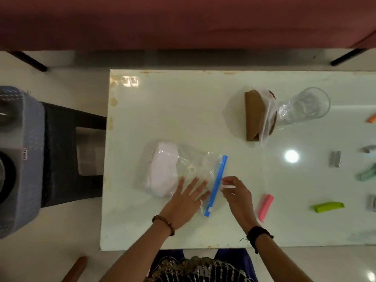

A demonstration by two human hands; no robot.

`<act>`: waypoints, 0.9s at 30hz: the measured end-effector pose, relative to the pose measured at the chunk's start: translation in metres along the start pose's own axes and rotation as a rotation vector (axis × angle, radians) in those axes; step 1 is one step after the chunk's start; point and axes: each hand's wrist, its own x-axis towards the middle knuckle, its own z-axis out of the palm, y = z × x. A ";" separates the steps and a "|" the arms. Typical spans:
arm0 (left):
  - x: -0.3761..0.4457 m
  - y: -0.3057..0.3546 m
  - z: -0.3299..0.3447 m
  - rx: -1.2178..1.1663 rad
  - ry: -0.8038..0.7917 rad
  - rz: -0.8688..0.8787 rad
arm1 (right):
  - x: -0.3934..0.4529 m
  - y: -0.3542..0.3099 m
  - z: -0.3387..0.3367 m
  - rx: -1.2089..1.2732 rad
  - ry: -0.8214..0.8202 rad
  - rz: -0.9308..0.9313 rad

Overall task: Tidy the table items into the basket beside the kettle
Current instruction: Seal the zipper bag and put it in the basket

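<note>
From above, the clear zip bag [179, 169] lay near the left end of the desk [183, 102], white stuff bunched in its left half. The left hand [183, 202] pressed flat on it, fingers straight. The right hand [236, 192] hovered just beside the blue zip strip [216, 185], fingers loosely curled, apparently gripping nothing. It looked light, limp and slippery; best taken by the stiffer strip.
</note>
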 end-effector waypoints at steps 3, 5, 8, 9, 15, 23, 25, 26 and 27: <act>0.000 -0.001 0.006 0.047 0.072 0.082 | 0.002 0.000 -0.006 -0.080 -0.102 -0.032; 0.001 -0.003 0.001 0.046 0.089 0.096 | 0.001 0.000 -0.011 -0.186 -0.175 -0.095; 0.004 -0.004 -0.008 -0.124 0.169 0.043 | -0.006 -0.002 -0.017 -0.380 -0.241 -0.247; 0.005 -0.004 -0.012 -0.251 0.207 0.001 | -0.008 -0.004 -0.018 -0.474 -0.243 -0.310; 0.006 -0.004 -0.055 -1.114 0.407 -0.355 | -0.016 -0.037 -0.025 -0.507 -0.168 -0.531; -0.012 -0.020 -0.131 -1.659 0.696 -0.381 | -0.019 -0.126 -0.040 -0.217 -0.109 -0.580; -0.015 -0.024 -0.147 -1.656 0.810 -0.384 | -0.022 -0.143 -0.040 -0.226 -0.135 -0.618; -0.016 -0.026 -0.152 -1.634 0.871 -0.390 | -0.023 -0.150 -0.039 -0.242 -0.151 -0.642; -0.016 -0.028 -0.157 -1.609 0.916 -0.393 | -0.025 -0.157 -0.038 -0.259 -0.163 -0.664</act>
